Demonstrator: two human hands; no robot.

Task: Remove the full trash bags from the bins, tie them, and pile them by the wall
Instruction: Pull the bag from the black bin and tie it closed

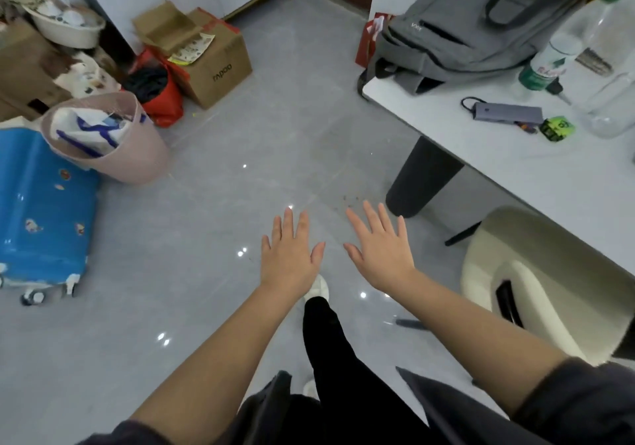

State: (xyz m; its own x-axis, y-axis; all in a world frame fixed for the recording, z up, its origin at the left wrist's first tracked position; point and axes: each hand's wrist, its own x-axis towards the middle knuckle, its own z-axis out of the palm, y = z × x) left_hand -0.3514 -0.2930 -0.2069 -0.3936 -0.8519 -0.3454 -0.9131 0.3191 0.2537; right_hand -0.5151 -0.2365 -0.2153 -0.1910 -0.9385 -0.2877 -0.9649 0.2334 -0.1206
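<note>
A pink bin (137, 155) stands on the grey floor at the left, tilted against a blue suitcase (41, 211). A white bag with blue stripes (86, 131) fills it to the rim. My left hand (290, 255) and my right hand (381, 252) are stretched out side by side over the floor in the middle of the view, backs up, fingers straight and spread. Both hold nothing. The bin is well off to the left of my hands and farther away.
Cardboard boxes (216, 63), a red bag (161, 97) and a basin of clutter (65, 28) crowd the far left by the wall. A white table (515, 169) with a grey backpack (474, 21) and bottles stands at right, a cream chair (536, 279) beside it.
</note>
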